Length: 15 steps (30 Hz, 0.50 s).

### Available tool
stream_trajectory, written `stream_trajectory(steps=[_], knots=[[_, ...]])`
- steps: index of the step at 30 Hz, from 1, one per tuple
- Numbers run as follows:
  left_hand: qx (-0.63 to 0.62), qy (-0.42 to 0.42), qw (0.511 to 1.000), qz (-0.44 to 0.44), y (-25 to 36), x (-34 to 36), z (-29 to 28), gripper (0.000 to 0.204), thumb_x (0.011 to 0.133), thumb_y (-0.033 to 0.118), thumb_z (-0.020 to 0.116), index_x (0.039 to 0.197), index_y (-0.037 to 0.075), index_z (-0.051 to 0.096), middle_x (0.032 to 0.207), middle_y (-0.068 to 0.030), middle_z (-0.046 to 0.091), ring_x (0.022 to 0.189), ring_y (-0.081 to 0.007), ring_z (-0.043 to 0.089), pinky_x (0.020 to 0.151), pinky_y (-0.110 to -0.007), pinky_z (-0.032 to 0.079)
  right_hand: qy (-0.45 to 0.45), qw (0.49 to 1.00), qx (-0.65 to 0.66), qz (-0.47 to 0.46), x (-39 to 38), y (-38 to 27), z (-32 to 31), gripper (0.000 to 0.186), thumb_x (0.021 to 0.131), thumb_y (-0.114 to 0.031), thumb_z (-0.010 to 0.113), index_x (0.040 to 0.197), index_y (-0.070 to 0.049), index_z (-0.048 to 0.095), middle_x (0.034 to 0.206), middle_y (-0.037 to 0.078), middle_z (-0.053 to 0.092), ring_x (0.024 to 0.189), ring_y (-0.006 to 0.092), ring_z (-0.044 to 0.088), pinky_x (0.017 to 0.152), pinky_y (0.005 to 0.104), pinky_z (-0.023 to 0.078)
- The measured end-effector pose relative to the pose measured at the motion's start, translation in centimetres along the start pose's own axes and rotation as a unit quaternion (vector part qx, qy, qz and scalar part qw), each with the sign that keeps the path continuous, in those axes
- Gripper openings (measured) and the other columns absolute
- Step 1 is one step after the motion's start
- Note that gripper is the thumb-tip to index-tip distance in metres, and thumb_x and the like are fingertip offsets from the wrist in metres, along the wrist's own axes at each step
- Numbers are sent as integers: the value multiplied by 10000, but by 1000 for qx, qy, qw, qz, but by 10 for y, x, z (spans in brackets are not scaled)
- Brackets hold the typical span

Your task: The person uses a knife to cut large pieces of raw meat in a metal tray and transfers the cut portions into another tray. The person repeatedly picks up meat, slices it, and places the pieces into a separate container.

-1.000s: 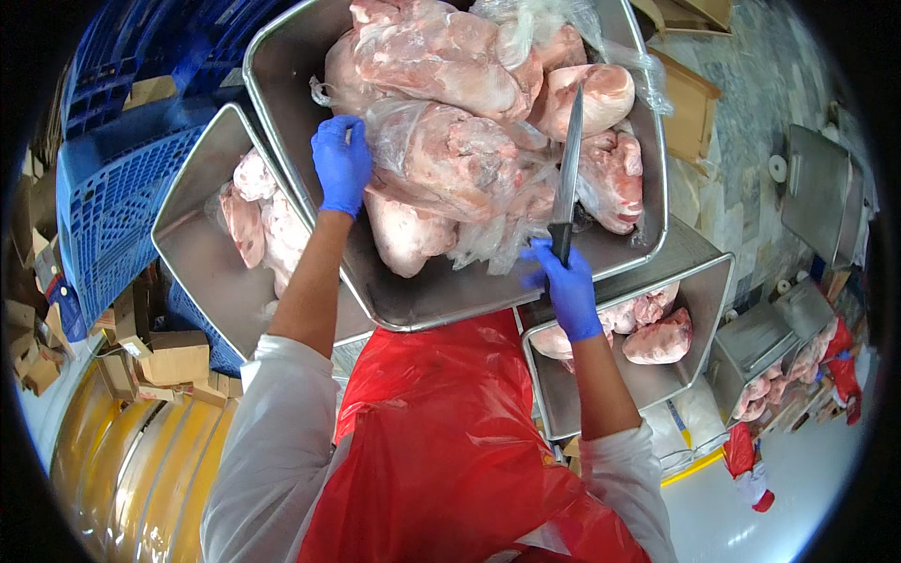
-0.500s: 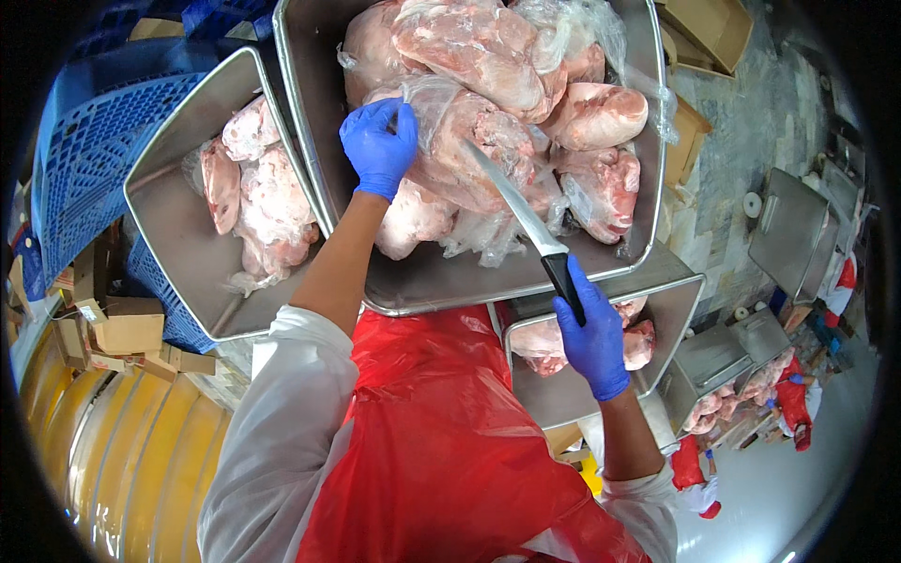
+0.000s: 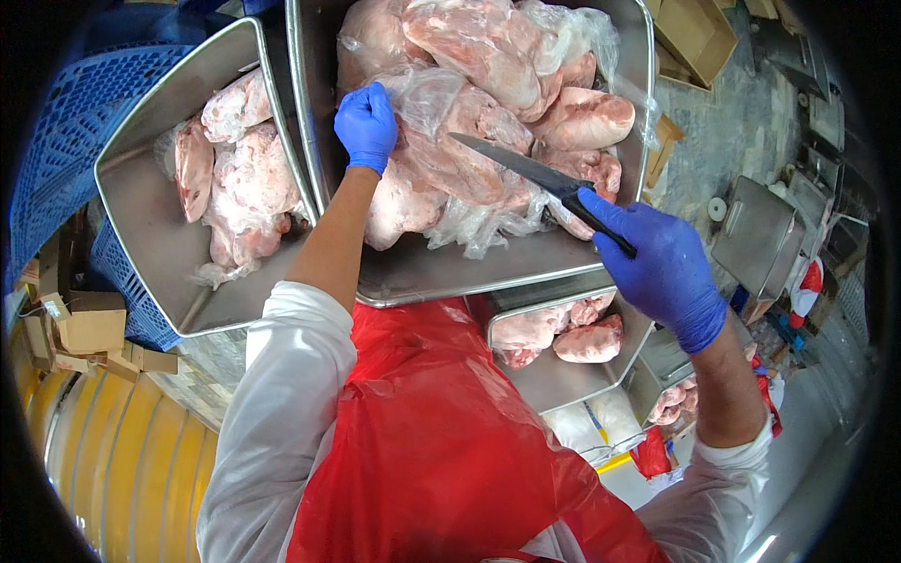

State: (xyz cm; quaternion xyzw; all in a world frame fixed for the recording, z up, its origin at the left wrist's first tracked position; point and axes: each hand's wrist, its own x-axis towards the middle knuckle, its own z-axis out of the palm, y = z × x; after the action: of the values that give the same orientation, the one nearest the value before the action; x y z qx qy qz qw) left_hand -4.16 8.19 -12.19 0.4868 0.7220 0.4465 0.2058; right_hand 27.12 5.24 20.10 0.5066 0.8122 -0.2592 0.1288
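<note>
A large steel tub [image 3: 441, 281] in front of me holds several pale pink chunks of meat, many in clear plastic wrap. My left hand [image 3: 366, 129] is closed in a fist at the left side of a wrapped meat chunk [image 3: 450, 169], gripping its plastic wrap [image 3: 418, 89]. In my right hand [image 3: 662, 267] is a knife [image 3: 526, 169] with a black handle. Its blade points left and lies over the wrapped chunk, the tip near the middle of it. Whether the edge touches the meat, I cannot tell. Loose film [image 3: 483, 225] hangs at the chunk's near side.
A second steel tub [image 3: 150, 272] with meat stands at the left. Another tub [image 3: 563, 385] with meat sits below my right forearm. Blue plastic crates [image 3: 80, 131] and cardboard boxes [image 3: 94, 328] are far left. A co-worker's red-and-white clothing [image 3: 805, 286] shows at the right.
My right hand has swung right and upward, and the knife now lies flatter, its tip slightly further left. My left hand has shifted slightly left and closed into a fist.
</note>
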Motion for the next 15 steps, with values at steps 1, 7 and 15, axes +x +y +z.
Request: stream_trajectory(steps=[1, 7, 15], knots=[[-8, 2, 1000, -3, -4, 0, -1, 375, 980, 218, 594, 689, -9, 658, 724, -213, 658, 712, -392, 641, 687, -461, 510, -5, 1000, -14, -19, 9, -5, -11, 408, 919, -201, 685, 1326, -209, 672, 801, 145, 644, 699, 356, 671, 618, 476, 548], [-35, -4, 999, -21, -8, -1, 0, 358, 989, 187, 561, 711, -18, 657, 773, -208, 682, 762, -393, 657, 736, -461, 530, -43, 991, -78, -96, 53, -24, -51, 319, 932, -163, 625, 1245, -125, 672, 794, 151, 672, 712, 343, 684, 606, 471, 545], [-21, 21, 1000, 9, -4, -4, -1, 314, 975, 159, 544, 724, -12, 623, 791, -201, 680, 798, -385, 660, 747, -461, 531, -131, 981, -126, -70, 64, -43, -58, 418, 929, -166, 621, 1339, -85, 602, 832, 160, 662, 687, 328, 696, 569, 450, 541]])
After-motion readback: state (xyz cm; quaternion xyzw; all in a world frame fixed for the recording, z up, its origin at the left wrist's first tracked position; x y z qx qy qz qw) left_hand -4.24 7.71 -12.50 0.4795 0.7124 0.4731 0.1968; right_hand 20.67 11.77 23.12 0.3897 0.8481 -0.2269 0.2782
